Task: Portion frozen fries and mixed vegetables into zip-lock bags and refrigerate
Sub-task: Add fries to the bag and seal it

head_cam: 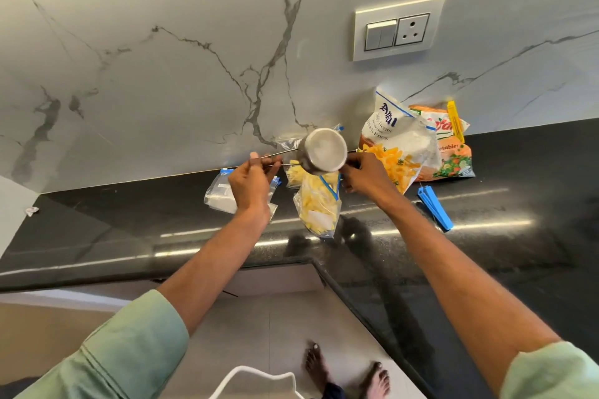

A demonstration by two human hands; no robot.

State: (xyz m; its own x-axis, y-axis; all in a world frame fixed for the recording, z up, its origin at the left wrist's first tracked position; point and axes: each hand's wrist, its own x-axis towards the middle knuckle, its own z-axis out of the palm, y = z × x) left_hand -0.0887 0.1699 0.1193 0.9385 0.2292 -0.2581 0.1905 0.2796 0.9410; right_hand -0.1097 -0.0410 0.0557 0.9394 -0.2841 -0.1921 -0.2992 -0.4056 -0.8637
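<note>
Over the table (486,236) — left hand (251,181) grips tipped steel cup (324,151) by its handle above fries bag (319,207); right hand (364,172) pinches bag rim.

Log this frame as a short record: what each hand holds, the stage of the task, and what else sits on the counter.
left hand: grips the steel cup by its handle, tipped over the zip-lock bag
right hand: holds that bag's mouth
stage: portioning fries; vegetable pack has a yellow clip on it
also on counter: fries pack, empty bags, blue clip
</note>
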